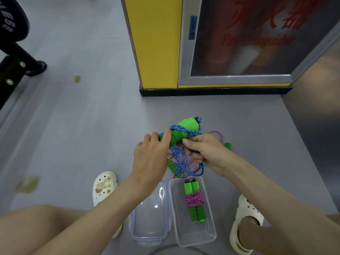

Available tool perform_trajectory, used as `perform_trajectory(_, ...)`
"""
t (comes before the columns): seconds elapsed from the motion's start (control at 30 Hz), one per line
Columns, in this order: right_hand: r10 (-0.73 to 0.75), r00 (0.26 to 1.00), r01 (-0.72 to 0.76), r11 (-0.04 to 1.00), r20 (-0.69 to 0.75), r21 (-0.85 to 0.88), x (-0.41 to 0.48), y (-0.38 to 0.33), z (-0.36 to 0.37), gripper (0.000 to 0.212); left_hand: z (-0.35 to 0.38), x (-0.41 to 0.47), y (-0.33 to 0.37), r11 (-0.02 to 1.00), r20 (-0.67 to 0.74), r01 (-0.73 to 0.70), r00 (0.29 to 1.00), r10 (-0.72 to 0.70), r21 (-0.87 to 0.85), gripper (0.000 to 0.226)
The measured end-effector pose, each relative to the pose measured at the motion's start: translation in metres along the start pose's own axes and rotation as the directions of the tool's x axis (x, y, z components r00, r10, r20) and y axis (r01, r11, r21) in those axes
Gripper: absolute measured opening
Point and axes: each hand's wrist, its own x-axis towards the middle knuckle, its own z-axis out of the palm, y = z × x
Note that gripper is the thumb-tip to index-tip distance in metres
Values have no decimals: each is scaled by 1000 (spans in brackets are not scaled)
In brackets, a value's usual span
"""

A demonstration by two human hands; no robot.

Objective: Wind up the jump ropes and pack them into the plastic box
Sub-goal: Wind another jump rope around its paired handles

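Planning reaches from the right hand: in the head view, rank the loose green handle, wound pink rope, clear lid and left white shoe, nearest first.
From the right hand:
1. Loose green handle, just right of it.
2. Wound pink rope, in the box below.
3. Clear lid, left of the box.
4. Left white shoe, farthest left.

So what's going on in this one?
A person crouching on the floor winds a blue jump rope round its green handles. The left hand holds the handles; the right hand pinches the cord. One pink rope, already wound, lies in the open plastic box, the lid beside it. More loose cord lies tangled on the floor.
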Motion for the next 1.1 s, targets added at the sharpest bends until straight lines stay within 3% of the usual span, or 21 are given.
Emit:
perform_trajectory(0.13,79,996,-67,978,-52,197,2,0,0,44,2,2,4,989,-125,-75,988,91,124,53)
perform_trajectory(0.27,142,987,-101,908,-73,407,4,4,-1,32,6,3,12,988,-102,-73,991,88,134,53)
perform_trajectory(0.4,118,986,-56,904,-120,424,8,6,-11,30,10,0,20,988,23,-21,999,24,-152,64)
perform_trajectory(0.47,96,986,-26,899,-139,437,8,4,-17,28,4,3,23,934,237,111,971,-29,-339,68)
perform_trajectory(0.53,92,987,-21,890,-134,455,8,4,-21,25,-3,9,19,802,390,283,918,-68,-526,63)
perform_trajectory(0.6,92,991,-37,885,-97,464,7,6,-23,23,-11,16,14,594,463,418,882,-85,-687,47)
perform_trajectory(0.7,77,997,-58,878,-21,475,5,9,-22,24,-16,17,7,100,688,682,724,44,-724,19)
perform_trajectory(0.77,59,998,-55,863,9,503,4,10,-21,27,-14,14,3,-10,760,768,636,131,-641,32)
perform_trajectory(0.9,11,1000,-23,889,29,458,4,7,-21,31,-16,9,0,-203,746,795,606,276,-571,42)
perform_trajectory(0.97,19,1000,-10,934,-21,358,7,7,-20,36,-18,11,-1,-193,741,770,637,212,-608,40)
perform_trajectory(1.1,75,983,-64,996,-169,68,12,12,-20,51,-11,14,-4,-4,715,715,699,-8,-699,32)
